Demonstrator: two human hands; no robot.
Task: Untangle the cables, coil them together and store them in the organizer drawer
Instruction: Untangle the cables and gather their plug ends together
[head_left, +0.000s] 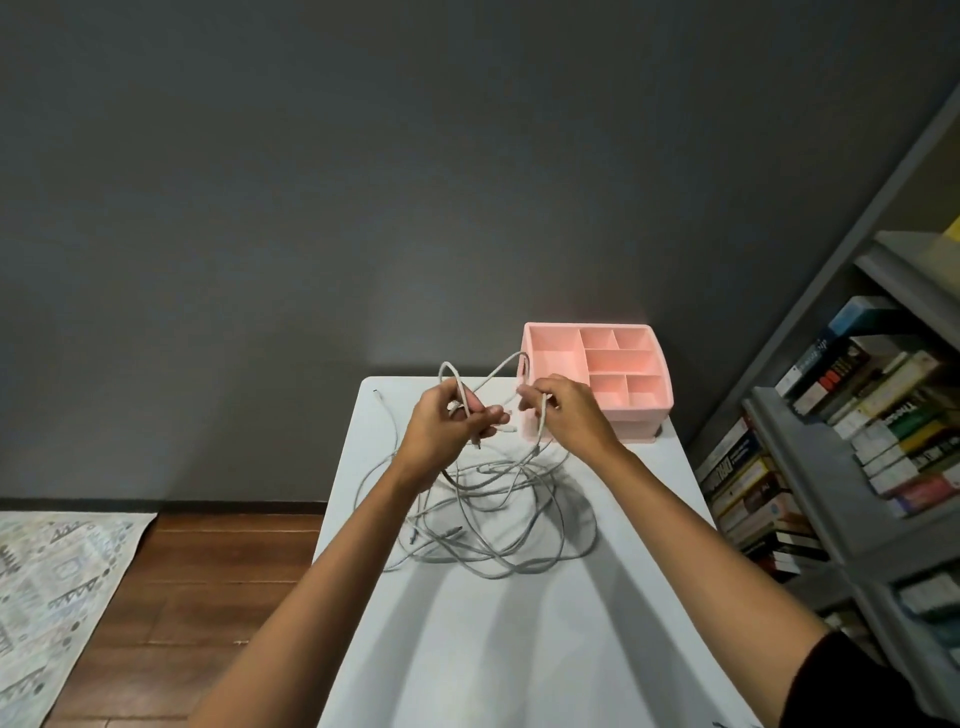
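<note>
A tangle of thin grey-white cables (498, 525) lies on the white table (519, 639), with loops lifted up into both hands. My left hand (441, 431) is closed around several strands, a loop arching above its fingers. My right hand (571, 415) pinches another strand that hangs down into the pile. A pink organizer (641, 415) with several open top compartments stands at the table's far right corner, just behind my right hand. Its drawer front is hidden by that hand.
A grey bookshelf (810, 452) full of books stands close on the right. A dark grey wall rises behind the table. To the left lie a wooden floor (208, 587) and a patterned rug (52, 587). One cable end (379, 396) trails to the table's far left corner.
</note>
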